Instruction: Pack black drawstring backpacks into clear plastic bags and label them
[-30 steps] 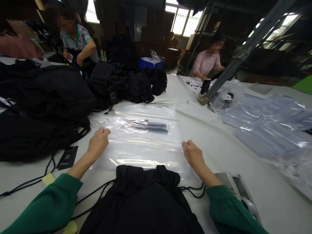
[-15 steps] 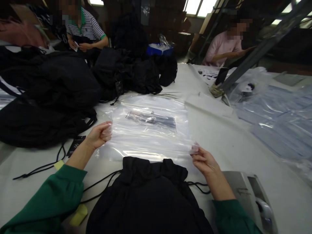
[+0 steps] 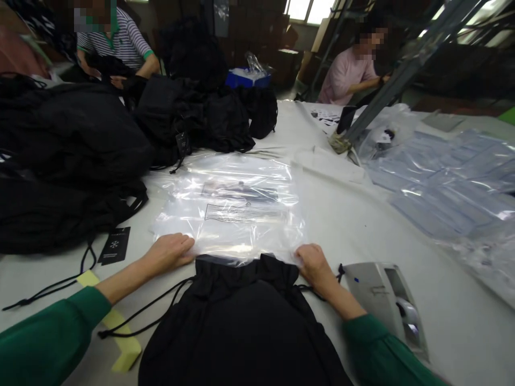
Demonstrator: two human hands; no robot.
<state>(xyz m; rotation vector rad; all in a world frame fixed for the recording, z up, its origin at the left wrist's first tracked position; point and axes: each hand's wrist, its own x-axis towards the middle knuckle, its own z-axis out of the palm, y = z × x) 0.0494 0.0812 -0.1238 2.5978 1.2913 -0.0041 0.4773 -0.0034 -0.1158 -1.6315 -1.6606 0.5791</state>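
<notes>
Drawstring bag (image 3: 245,327) against plastic bag (image 3: 241,230)

Clear plastic bag with a black-outlined printed panel (image 3: 241,228), gripped at its two near corners by the bare left hand (image 3: 172,253) and bare right hand (image 3: 314,262).
The plastic bag lies on the white-covered table (image 3: 341,214), its near edge at the gathered mouth of a black fabric drawstring bag (image 3: 249,327); overlap cannot be determined. A grey tape dispenser (image 3: 384,300) stands just beside the right forearm. A black rectangular hang tag (image 3: 115,245) and a yellow folded strip (image 3: 127,355) lie near the left forearm. Heaped black fabric bags (image 3: 76,128) occupy the far left; transparent plastic bags (image 3: 450,182) lie at right.
</notes>
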